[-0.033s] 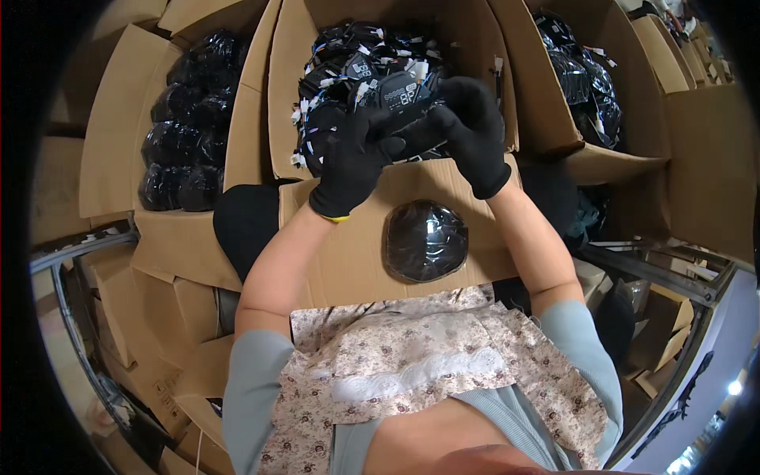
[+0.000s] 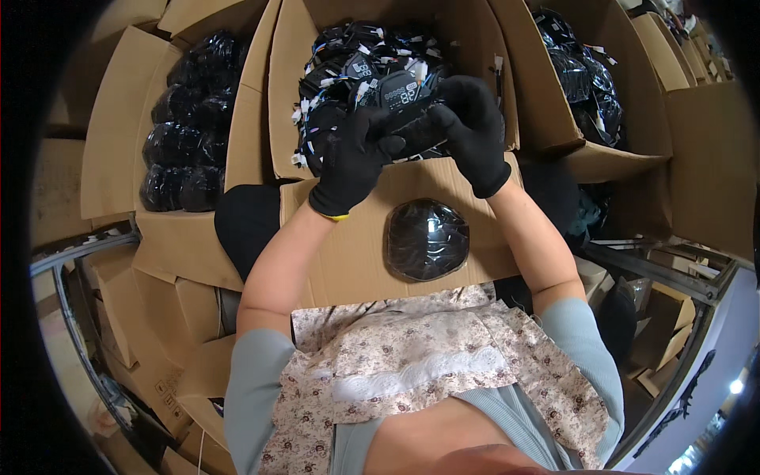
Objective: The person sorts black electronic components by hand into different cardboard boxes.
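black piece (image 2: 419, 136) gripped between both gloved hands, left hand (image 2: 350, 154) on its left end, right hand (image 2: 475, 136) on its right, just in front of heaped displays (image 2: 360, 66) in open box (image 2: 285, 119), wrapped unit (image 2: 427, 240) on cardboard (image 2: 348, 269) below, between forearms, apart from both hands

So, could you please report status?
Left hand and right hand, black-gloved, gripping black piece, partly hidden. Glossy black rounded package on brown cardboard, untouched.
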`<state>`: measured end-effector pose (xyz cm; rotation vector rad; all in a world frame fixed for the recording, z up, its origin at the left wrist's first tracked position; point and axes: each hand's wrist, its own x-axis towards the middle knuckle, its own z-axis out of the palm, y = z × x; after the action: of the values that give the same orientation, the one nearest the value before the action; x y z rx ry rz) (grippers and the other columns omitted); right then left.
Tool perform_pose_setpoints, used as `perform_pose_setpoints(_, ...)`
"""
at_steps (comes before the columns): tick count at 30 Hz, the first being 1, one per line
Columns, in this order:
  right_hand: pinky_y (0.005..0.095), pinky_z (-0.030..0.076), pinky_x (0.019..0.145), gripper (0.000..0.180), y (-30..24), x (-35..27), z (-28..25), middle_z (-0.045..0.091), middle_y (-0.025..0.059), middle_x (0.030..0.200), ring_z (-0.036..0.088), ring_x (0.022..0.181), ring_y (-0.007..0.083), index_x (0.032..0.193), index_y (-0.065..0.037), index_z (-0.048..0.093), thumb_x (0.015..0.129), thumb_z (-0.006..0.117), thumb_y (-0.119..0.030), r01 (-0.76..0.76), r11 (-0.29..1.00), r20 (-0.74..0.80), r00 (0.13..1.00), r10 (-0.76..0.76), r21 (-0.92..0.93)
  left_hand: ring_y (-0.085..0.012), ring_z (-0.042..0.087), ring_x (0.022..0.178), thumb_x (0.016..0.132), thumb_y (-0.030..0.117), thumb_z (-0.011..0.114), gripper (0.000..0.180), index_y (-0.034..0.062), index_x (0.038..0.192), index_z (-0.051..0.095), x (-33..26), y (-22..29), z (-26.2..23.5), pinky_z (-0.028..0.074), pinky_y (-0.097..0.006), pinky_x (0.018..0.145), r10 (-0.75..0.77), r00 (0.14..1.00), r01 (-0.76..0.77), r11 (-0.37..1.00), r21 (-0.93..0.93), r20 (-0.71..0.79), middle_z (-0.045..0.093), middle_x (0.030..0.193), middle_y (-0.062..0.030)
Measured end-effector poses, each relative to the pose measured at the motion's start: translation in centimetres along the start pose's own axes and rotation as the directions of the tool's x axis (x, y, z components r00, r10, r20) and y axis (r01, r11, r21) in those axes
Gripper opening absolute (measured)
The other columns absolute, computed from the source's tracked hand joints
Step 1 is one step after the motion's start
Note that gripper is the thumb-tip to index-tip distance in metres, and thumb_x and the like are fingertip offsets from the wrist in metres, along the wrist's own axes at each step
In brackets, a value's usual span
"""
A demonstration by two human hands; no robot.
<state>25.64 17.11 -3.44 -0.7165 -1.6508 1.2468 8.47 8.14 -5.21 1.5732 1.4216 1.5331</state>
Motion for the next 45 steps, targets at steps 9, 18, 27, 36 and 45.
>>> perform_pose_setpoints(9,0.0310,0.050,0.089,0.053,0.2,1.1,0.2,0.059,0.0100,0.114,0.058,0.104,0.0161,0.129,-0.003,0.048,0.081,0.071,-0.003,0.138,0.990,-0.101,0.985,-0.139,-0.017,-0.0208,0.063,0.090,0.084,0.026,0.073,0.047,0.0049,0.122,0.055,1.0,-0.8,-0.5,0.052,-0.033,0.078,-0.032,0.997,0.032,0.999,-0.005,-0.067,0.064,0.109,-0.0129)
perform_pose_setpoints(18,0.0298,0.049,0.090,0.034,2.0,1.1,1.3,0.060,0.0048,0.116,0.059,0.102,0.0125,0.127,-0.005,0.048,0.098,0.056,-0.021,-0.225,0.777,0.006,0.962,0.274,0.588,-0.0198,0.054,0.109,0.087,0.040,0.068,0.059,0.0013,0.128,0.050,0.7,-3.0,-0.4,0.043,-0.033,0.095,-0.192,0.981,0.187,0.972,-0.145,-0.022,0.057,0.120,-0.0103)
perform_pose_setpoints(27,0.0331,0.054,0.085,0.048,1.6,0.8,-0.3,0.060,0.0101,0.115,0.058,0.105,0.0172,0.125,-0.003,0.050,0.082,0.072,-0.006,-0.250,0.952,0.137,0.964,0.228,0.177,-0.0363,0.059,0.103,0.081,0.027,0.071,0.044,-0.0007,0.114,0.062,3.2,-3.8,-2.1,0.046,-0.042,0.090,0.203,0.979,-0.188,0.887,0.421,0.010,0.062,0.111,-0.0209)
perform_pose_setpoints(36,0.0299,0.047,0.093,0.053,3.8,0.3,0.4,0.057,0.0060,0.120,0.054,0.105,0.0134,0.129,-0.004,0.051,0.080,0.073,-0.008,-0.267,0.952,0.290,0.932,0.216,0.148,-0.0316,0.056,0.113,0.093,0.045,0.057,0.059,-0.0009,0.130,0.052,2.2,-3.0,-2.5,0.041,-0.042,0.099,-0.061,0.982,0.037,0.990,0.136,0.176,0.060,0.120,-0.0189)
perform_pose_setpoints(45,0.0364,0.043,0.100,0.063,2.7,0.8,0.3,0.048,0.0155,0.140,0.054,0.118,0.0226,0.133,-0.001,0.048,0.080,0.076,-0.022,-0.223,0.974,0.328,0.924,0.197,0.043,-0.0331,0.057,0.111,0.084,0.046,0.068,0.064,0.0035,0.129,0.052,1.8,-2.3,-1.5,0.044,-0.042,0.096,0.089,0.994,-0.073,0.969,0.234,-0.057,0.061,0.117,-0.0173)
